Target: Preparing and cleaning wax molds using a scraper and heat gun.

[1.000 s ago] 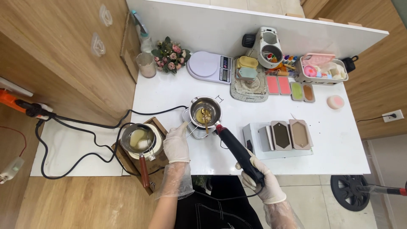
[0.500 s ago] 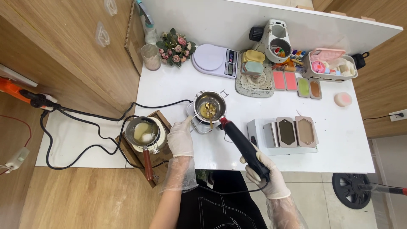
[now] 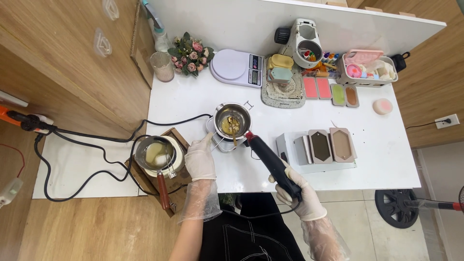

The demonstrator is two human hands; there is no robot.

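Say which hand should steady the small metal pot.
Left. The left hand already touches the small metal pot at its near side, while the right hand grips the black heat tool.

Both hands gloved; left hand (image 3: 200,159) reaches forward, fingers loosely curled; right hand (image 3: 296,192) fist-closed in a grip, forearm angled inward.

A black heat gun (image 3: 270,162) is being gripped at its rear by the right hand (image 3: 300,193), its red-tipped nozzle being angled up-left at a small steel pot (image 3: 233,121) of yellowish liquid, which is being steadied just beyond the left hand (image 3: 200,157).
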